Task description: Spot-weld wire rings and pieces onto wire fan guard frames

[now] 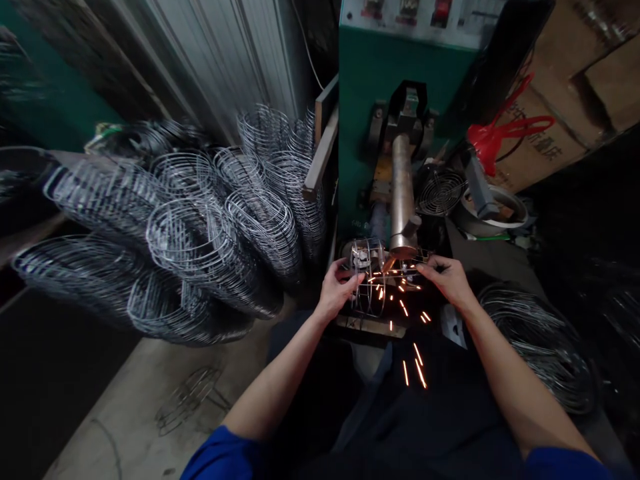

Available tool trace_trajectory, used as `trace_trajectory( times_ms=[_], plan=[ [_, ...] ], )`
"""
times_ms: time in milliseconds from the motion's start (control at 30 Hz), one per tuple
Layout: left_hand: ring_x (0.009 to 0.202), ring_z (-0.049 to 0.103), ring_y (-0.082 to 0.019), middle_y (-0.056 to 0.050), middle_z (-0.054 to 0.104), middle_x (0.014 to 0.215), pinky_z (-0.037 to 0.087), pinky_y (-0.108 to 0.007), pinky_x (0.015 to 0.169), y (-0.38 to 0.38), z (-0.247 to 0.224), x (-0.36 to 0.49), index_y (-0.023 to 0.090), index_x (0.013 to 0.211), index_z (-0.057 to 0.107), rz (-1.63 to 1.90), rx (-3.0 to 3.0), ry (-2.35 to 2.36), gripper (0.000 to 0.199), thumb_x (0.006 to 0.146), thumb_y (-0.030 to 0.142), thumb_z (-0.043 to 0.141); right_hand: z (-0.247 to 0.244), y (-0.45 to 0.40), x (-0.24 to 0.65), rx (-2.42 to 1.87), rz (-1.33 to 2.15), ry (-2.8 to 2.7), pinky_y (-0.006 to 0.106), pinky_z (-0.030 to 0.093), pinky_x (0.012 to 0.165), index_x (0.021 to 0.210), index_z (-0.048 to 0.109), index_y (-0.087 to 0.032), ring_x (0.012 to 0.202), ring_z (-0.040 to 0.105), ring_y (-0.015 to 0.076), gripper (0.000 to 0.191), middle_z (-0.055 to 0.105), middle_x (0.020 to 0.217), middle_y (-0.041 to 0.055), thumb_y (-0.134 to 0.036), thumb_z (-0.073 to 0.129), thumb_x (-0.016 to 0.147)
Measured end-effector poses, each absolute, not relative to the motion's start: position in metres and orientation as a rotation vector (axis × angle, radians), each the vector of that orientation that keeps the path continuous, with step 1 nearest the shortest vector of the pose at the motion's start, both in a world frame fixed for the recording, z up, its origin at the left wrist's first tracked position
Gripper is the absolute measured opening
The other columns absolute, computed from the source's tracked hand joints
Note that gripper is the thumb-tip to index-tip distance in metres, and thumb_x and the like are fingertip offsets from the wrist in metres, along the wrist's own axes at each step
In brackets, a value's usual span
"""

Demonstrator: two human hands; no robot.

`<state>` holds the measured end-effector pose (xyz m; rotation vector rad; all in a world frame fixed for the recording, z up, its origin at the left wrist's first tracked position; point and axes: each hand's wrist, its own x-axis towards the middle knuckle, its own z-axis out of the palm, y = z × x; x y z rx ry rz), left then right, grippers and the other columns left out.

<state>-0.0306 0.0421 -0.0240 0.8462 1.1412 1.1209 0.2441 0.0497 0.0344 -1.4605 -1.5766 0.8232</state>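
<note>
Left hand, right hand grip wire cage; sparks.

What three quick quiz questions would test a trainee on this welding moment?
1. True or false: both hands grip the wire frame under the copper rod.
2. Where do the stacked wire guards lie: A) to the person's left, B) on the machine?
3. What flies from the frame toward the person?

Key: 1 true, left hand and right hand hold it. 2 A. 3 sparks.
</note>
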Motion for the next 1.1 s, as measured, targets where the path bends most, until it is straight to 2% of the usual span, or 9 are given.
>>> trace_trajectory(
  times_ms=[133, 233, 333, 400, 467, 600, 767, 900, 1100],
  plan=[
    [0.062, 0.065, -0.012, -0.01, 0.069, 0.104, 0.053, -0.02, 0.045, 0.043, -0.018, -0.033, 0.019, 0.132, 0.045, 1.097, 0.86, 1.159, 0.08, 0.067, 0.046, 0.084, 0.033, 0.05, 0.241, -1.47, 0.807, -1.575, 0.026, 0.028, 0.054, 0.052, 0.046, -0.019, 0.054, 0.036, 0.0105, 0.052, 0.04, 0.053, -0.0044, -0.058, 0.073, 0.076],
    [0.068, 0.068, -0.014, -0.01, 0.068, 0.107, 0.055, -0.022, 0.05, 0.039, -0.017, -0.037, 0.02, 0.131, 0.046, 1.055, 0.876, 1.164, 0.076, 0.07, 0.048, 0.082, 0.032, 0.043, 0.236, -1.449, 0.695, -1.632, 0.026, 0.034, 0.06, 0.059, 0.055, -0.018, 0.059, 0.045, 0.0123, 0.047, 0.049, 0.058, -0.003, -0.056, 0.07, 0.081],
    [0.081, 0.071, -0.016, -0.009, 0.067, 0.113, 0.059, -0.026, 0.063, 0.031, -0.023, -0.041, 0.023, 0.129, 0.05, 1.086, 0.898, 1.206, 0.065, 0.076, 0.049, 0.077, 0.025, 0.039, 0.257, -1.49, 0.519, -1.682, 0.026, 0.044, 0.077, 0.084, 0.068, -0.018, 0.083, 0.06, 0.0166, 0.036, 0.066, 0.086, 0.0023, -0.054, 0.064, 0.088],
    [0.095, 0.07, -0.018, -0.009, 0.065, 0.121, 0.059, -0.029, 0.075, 0.023, -0.028, -0.044, 0.025, 0.129, 0.053, 1.119, 0.949, 1.185, 0.057, 0.081, 0.05, 0.072, 0.015, 0.03, 0.294, -1.806, 0.393, -1.671, 0.025, 0.044, 0.09, 0.108, 0.067, -0.022, 0.102, 0.061, 0.0173, 0.033, 0.068, 0.11, 0.0042, -0.05, 0.061, 0.093],
    [0.106, 0.067, -0.021, -0.008, 0.064, 0.127, 0.058, -0.034, 0.085, 0.012, -0.032, -0.046, 0.026, 0.129, 0.055, 1.145, 0.997, 1.176, 0.054, 0.083, 0.049, 0.071, 0.003, 0.01, 0.34, -2.252, 0.334, -1.563, 0.025, 0.043, 0.096, 0.12, 0.064, -0.023, 0.112, 0.06, 0.0185, 0.033, 0.066, 0.122, 0.0065, -0.044, 0.059, 0.095],
    [0.115, 0.064, -0.023, -0.009, 0.065, 0.127, 0.051, -0.038, 0.1, -0.012, -0.029, -0.041, 0.026, 0.134, 0.054, 1.172, 1.1, 1.193, 0.068, 0.074, 0.042, 0.082, -0.028, -0.046, 0.416, -2.729, 0.373, -1.249, 0.034, 0.046, 0.095, 0.109, 0.069, -0.012, 0.112, 0.064, 0.0295, 0.03, 0.069, 0.113, 0.0201, -0.035, 0.068, 0.09],
    [0.101, 0.068, -0.019, -0.007, 0.071, 0.112, 0.055, -0.032, 0.093, -0.021, -0.017, -0.02, 0.026, 0.136, 0.053, 1.144, 1.05, 1.17, 0.08, 0.065, 0.033, 0.089, -0.068, -0.083, 0.44, -2.891, 0.42, -1.083, 0.036, 0.047, 0.092, 0.111, 0.069, -0.011, 0.112, 0.065, 0.0316, 0.027, 0.068, 0.115, 0.0231, -0.029, 0.064, 0.091],
    [0.087, 0.07, -0.017, -0.005, 0.073, 0.101, 0.057, -0.029, 0.082, -0.018, -0.008, -0.015, 0.025, 0.134, 0.055, 1.107, 1.074, 1.2, 0.077, 0.065, 0.033, 0.089, -0.08, -0.089, 0.44, -2.88, 0.362, -1.025, 0.035, 0.046, 0.095, 0.119, 0.066, -0.014, 0.114, 0.064, 0.03, 0.03, 0.068, 0.117, 0.0215, -0.029, 0.056, 0.094],
    [0.083, 0.071, -0.017, -0.003, 0.074, 0.093, 0.058, -0.031, 0.082, -0.016, 0.0, -0.013, 0.02, 0.121, 0.061, 1.065, 1.097, 1.2, 0.067, 0.062, 0.035, 0.089, -0.071, -0.099, 0.454, -2.801, 0.265, -0.885, 0.035, 0.045, 0.095, 0.123, 0.063, -0.013, 0.114, 0.063, 0.0303, 0.035, 0.067, 0.118, 0.0212, -0.032, 0.05, 0.096]
  ],
)
